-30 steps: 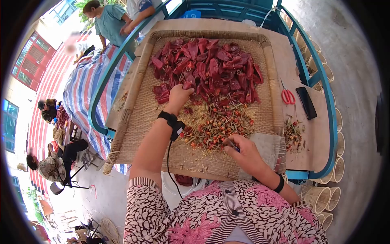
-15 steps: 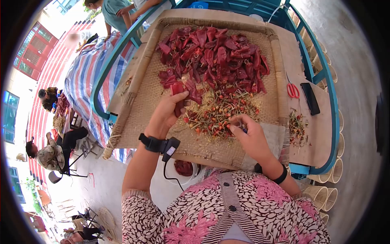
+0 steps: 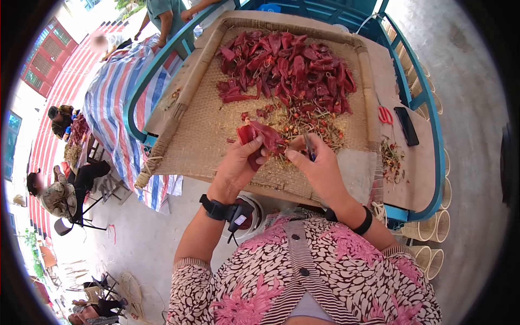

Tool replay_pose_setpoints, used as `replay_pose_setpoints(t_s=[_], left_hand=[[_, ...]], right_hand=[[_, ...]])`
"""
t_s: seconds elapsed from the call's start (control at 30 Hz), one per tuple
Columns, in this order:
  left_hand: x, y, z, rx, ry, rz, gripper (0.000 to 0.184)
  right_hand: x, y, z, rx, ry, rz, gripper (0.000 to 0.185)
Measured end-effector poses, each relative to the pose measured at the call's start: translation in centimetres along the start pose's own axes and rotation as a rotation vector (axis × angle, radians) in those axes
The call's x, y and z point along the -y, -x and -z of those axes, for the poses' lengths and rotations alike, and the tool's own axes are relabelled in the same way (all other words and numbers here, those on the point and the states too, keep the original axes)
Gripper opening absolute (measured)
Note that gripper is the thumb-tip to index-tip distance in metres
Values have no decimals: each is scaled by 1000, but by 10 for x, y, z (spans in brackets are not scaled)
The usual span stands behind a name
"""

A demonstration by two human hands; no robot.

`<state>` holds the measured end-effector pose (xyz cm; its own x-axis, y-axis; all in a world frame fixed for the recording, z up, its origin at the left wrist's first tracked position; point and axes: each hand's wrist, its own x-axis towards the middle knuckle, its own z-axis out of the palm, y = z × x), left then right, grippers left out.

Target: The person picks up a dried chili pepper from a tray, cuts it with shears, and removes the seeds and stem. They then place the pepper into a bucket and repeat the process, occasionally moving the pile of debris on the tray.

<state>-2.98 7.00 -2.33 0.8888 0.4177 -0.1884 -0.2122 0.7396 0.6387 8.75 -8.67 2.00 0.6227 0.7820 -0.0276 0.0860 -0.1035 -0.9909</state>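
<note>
My left hand is closed around dried red peppers, the thumb pressing on them, above the near part of a woven tray. Close by on the right, my right hand pinches a small, thin metal tool, mostly hidden by the fingers. Its fingertips are by the stem end of the held peppers; whether they touch is unclear. Just beyond the hands lies a heap of cut stems and seeds. A large pile of dark red peppers covers the tray's far part.
Red-handled scissors and a black phone lie right of the tray, near scattered stems. A teal metal rail curves around. Below the tray stands a white bucket. People work at the left beside a striped tarp.
Both hands have come closer together, the left moving right with the peppers and the right moving up and left. The whole view has shifted slightly.
</note>
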Motion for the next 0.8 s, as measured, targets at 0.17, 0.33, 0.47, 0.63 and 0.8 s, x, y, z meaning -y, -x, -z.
replay_pose_setpoints(t_s=[0.17,0.33,0.47,0.63,0.8], left_hand=[[13,9,-4,9,-40,-62,17],[30,17,2,-25,-67,-118,17],[34,40,-9,-501,-698,-528,26],[5,58,-45,-10,-1835,-978,55],[15,50,-38,39,-1615,-788,51]], right_hand=[[-2,8,-2,-6,101,137,21],[-3,19,-5,-124,352,196,14],[0,22,1,-197,666,355,13],[-2,23,5,-12,803,553,25],[-1,21,14,21,696,629,27]])
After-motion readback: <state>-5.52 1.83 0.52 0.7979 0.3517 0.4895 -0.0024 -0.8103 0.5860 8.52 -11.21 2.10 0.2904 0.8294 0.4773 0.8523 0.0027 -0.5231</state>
